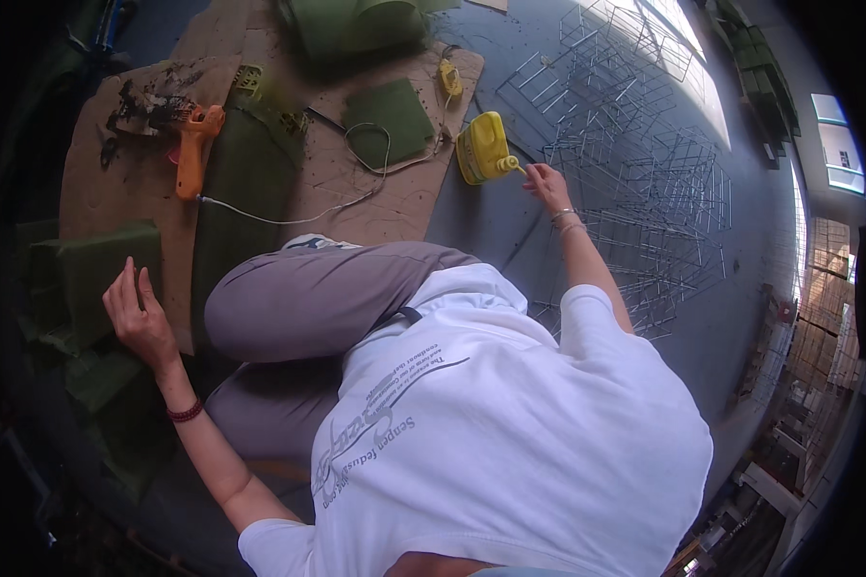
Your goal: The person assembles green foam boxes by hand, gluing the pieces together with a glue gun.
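Observation:
My right hand [546,186] reaches out to the right, its thumb and fingers closed at the thin yellow tip by the neck of a yellow jug [483,147]. The jug is tilted, with its neck toward my hand. At the left, my left hand [142,313] has its fingers apart and nothing in it. It is over a stack of dark green sheets [115,260]; whether it touches them I cannot tell. Beyond it, an orange glue gun [197,149] with a white cord lies on brown cardboard [87,188], its front end among dark, messy residue.
A green square sheet [390,120] and a small yellow tool [449,79] lie on the cardboard ahead. Larger green material [356,29] sits at the far edge. Many thin metal wire frames [645,192] cover the grey floor [587,96] to the right. My bent knee [289,298] is between my hands.

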`<state>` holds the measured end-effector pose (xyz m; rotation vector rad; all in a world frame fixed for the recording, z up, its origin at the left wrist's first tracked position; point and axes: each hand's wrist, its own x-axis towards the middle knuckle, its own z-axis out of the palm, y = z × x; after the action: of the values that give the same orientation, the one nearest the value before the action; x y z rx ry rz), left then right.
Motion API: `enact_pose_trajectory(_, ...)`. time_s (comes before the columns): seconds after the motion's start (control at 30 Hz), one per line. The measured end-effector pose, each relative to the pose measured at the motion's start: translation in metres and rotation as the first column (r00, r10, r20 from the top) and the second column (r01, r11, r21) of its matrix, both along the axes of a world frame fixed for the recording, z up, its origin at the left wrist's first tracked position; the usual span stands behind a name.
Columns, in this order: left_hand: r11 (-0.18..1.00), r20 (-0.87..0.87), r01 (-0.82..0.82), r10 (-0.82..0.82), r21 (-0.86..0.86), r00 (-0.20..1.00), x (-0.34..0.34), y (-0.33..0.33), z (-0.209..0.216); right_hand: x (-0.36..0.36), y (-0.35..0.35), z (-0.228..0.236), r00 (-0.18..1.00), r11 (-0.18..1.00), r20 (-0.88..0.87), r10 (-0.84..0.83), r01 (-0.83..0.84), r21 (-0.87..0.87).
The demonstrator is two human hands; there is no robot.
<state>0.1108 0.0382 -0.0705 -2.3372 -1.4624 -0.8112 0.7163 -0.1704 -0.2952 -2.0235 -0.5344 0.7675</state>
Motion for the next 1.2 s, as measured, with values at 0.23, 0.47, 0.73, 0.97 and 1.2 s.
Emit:
enact_pose_trajectory(0.23,0.999,-0.001,-0.03,0.03,0.033,1.0,-0.001,-0.002,0.007,0.02,0.016,-0.032,0.944,0.938,-0.237,0.23,-0.281,-0.206)
enact_pose_trajectory(0.47,0.998,-0.008,-0.052,0.052,0.026,0.999,-0.012,-0.006,0.006,-0.001,0.021,-0.026,0.922,0.991,-0.369,0.116,-0.13,-0.014)
enact_pose_trajectory(0.73,0.998,0.035,-0.046,0.045,0.03,0.998,-0.014,-0.003,0.008,-0.017,0.022,-0.007,0.984,0.939,0.043,0.172,-0.15,-0.311)
enact_pose_trajectory(0.97,0.996,0.096,0.031,-0.023,-0.085,0.995,0.015,-0.001,0.008,-0.062,0.036,0.016,0.98,0.983,-0.1,0.171,-0.163,0.08)
enact_pose_trajectory(1.2,0.881,0.033,0.424,-0.427,-0.21,0.904,0.133,-0.017,0.018,-0.315,0.2,0.151,0.384,0.803,-0.71,0.59,-0.19,0.564)
